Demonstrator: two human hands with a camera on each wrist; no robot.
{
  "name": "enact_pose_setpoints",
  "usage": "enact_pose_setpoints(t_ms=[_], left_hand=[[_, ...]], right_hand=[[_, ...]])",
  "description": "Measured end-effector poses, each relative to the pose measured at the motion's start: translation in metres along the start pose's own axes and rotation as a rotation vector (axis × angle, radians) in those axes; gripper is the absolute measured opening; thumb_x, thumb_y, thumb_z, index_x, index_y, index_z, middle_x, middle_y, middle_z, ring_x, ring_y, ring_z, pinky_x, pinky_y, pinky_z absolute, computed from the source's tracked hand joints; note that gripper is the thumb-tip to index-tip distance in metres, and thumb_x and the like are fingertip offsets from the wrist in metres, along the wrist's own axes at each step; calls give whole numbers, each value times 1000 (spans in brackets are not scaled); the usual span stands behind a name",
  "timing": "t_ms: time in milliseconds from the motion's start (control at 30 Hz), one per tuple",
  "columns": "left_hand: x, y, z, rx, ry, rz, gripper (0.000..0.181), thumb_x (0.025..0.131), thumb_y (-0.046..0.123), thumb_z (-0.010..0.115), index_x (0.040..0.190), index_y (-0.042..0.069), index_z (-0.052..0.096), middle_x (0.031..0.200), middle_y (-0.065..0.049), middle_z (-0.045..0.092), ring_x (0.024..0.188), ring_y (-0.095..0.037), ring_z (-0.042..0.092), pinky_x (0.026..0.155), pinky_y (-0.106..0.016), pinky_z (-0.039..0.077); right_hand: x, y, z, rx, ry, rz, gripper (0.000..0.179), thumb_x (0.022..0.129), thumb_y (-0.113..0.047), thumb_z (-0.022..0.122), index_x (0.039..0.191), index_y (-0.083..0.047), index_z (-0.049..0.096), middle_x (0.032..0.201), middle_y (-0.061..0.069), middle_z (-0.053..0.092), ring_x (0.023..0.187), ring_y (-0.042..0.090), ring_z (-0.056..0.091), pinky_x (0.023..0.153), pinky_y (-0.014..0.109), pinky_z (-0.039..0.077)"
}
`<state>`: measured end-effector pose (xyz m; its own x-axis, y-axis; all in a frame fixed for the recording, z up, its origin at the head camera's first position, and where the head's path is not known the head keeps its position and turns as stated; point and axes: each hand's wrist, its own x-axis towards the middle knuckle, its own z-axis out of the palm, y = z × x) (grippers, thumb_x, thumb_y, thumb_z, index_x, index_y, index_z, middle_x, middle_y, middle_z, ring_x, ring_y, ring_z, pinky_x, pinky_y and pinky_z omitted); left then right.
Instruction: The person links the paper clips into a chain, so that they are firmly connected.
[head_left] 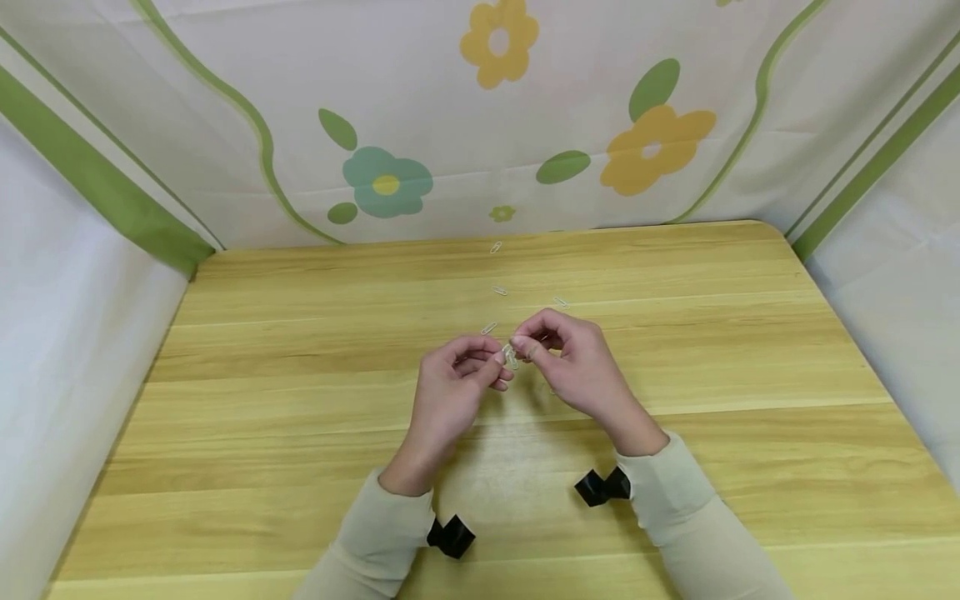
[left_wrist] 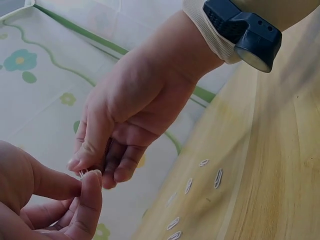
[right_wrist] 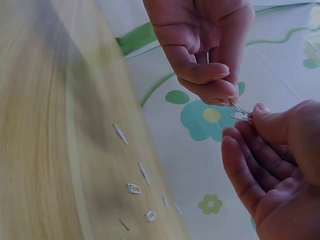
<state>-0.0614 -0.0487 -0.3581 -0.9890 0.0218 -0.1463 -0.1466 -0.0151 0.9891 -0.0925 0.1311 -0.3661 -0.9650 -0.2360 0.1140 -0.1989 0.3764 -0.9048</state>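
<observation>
In the head view my left hand (head_left: 450, 387) and right hand (head_left: 573, 358) meet tip to tip above the table's middle. Silvery-white paper clips (head_left: 512, 358) show between them. My left hand pinches a clip between thumb and index finger. In the right wrist view, wire loops of paper clips (right_wrist: 241, 115) cross in the small gap between the hands. The upper hand's fingertips pinch one end, and my right thumb (right_wrist: 270, 122) presses the other against its fingers. Fingertips partly hide the clips in the left wrist view.
Loose paper clips lie beyond the hands: one near the left fingers (head_left: 489, 328), one further back (head_left: 500, 290), one by the far edge (head_left: 496, 247) and one at right (head_left: 561, 301). The wooden table (head_left: 262, 400) meets a flowered curtain (head_left: 480, 125) behind.
</observation>
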Motion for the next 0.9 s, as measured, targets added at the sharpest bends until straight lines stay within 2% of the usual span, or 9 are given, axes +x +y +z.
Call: enact_pose_setpoints(t_ms=[167,300,367,500,800,900], left_hand=[[1,-1,0,-4,7,-17,10,101,-2,70,110,-5,73,103,-32,75,75,-14,73,74,-27,65],[3,-4,1,-30,8,-34,11,100,-3,71,111,-6,73,102,-32,75,75,-14,73,75,-29,65],[4,-6,2,-51,7,-45,12,100,-3,71,111,-6,73,100,-32,75,75,-14,73,76,-30,66],[5,-9,3,-79,7,-59,11,99,-3,72,110,-6,73,99,-30,75,74,-14,73,78,-34,66],[9,-12,7,-112,19,-88,12,99,-3,72,110,-6,73,95,-26,76,73,-13,73,77,-33,66],[10,-11,8,-118,20,-100,12,99,-3,72,110,-6,73,91,-21,76,73,-13,73,76,-33,65]], right_hand=[[1,2,3,43,11,82,10,105,-19,72,106,-9,75,99,8,79,89,19,77,78,31,61],[2,4,5,92,30,125,14,106,-21,71,108,-8,74,99,12,78,88,23,77,77,37,64],[2,5,6,115,42,133,15,106,-21,71,109,-7,73,99,13,77,88,26,77,81,42,65],[3,7,8,143,63,134,15,106,-20,70,110,-6,72,100,14,76,89,31,76,83,45,65],[5,11,10,152,89,136,14,105,-19,72,109,-5,73,100,12,76,86,30,73,79,43,65],[5,12,10,136,97,128,14,105,-19,72,108,-6,73,99,12,76,86,30,73,77,41,64]])
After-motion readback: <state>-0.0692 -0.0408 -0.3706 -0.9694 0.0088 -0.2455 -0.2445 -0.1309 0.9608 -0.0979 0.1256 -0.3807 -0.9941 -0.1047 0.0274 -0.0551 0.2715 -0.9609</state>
